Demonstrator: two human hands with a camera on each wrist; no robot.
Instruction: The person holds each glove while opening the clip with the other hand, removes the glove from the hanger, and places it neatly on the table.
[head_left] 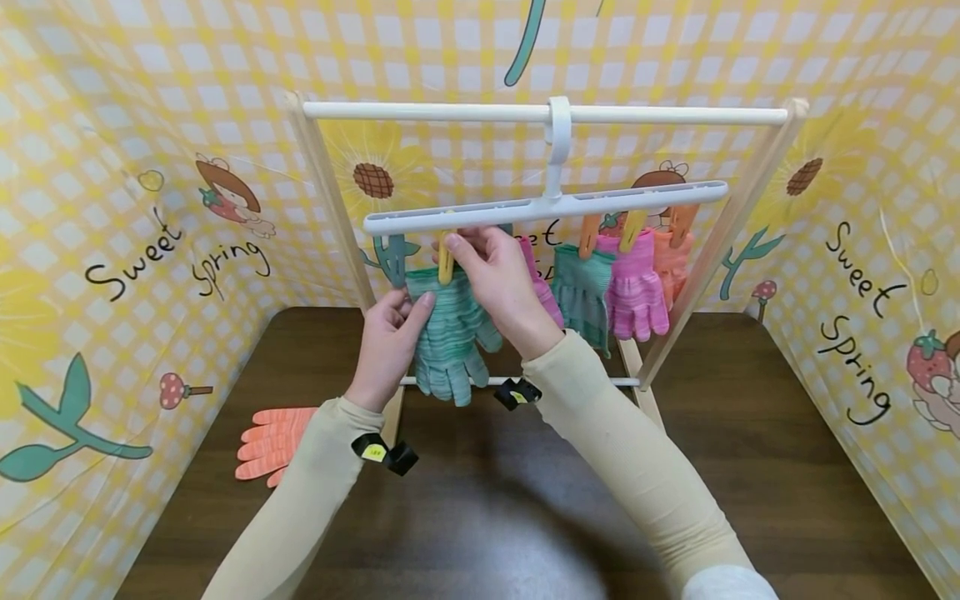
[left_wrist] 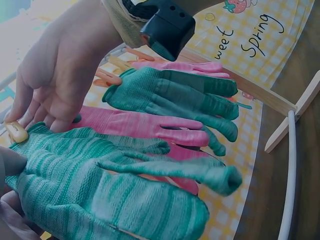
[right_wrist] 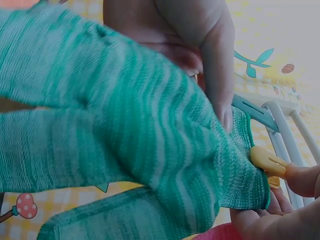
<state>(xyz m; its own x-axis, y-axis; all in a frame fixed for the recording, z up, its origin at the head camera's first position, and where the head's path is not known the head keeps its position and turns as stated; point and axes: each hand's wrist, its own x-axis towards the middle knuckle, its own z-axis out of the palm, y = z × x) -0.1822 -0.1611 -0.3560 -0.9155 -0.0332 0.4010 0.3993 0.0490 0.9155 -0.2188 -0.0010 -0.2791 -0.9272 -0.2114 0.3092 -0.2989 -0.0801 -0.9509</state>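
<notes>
A green striped knit glove hangs below the left part of a pale grey clip hanger. My left hand pinches its cuff at the left side, with the thumb on the front. A yellow clip sits at the cuff, and my right hand pinches it between thumb and fingers. In the right wrist view the clip's tip lies at the cuff edge. To its left is a blue-grey clip, close above my left fingers. The right hand partly hides a pink glove behind.
Farther right on the hanger, orange and yellow clips hold another green glove, a pink glove and an orange glove. A wooden rack with a white rod carries the hanger. On the table's left lies an orange glove.
</notes>
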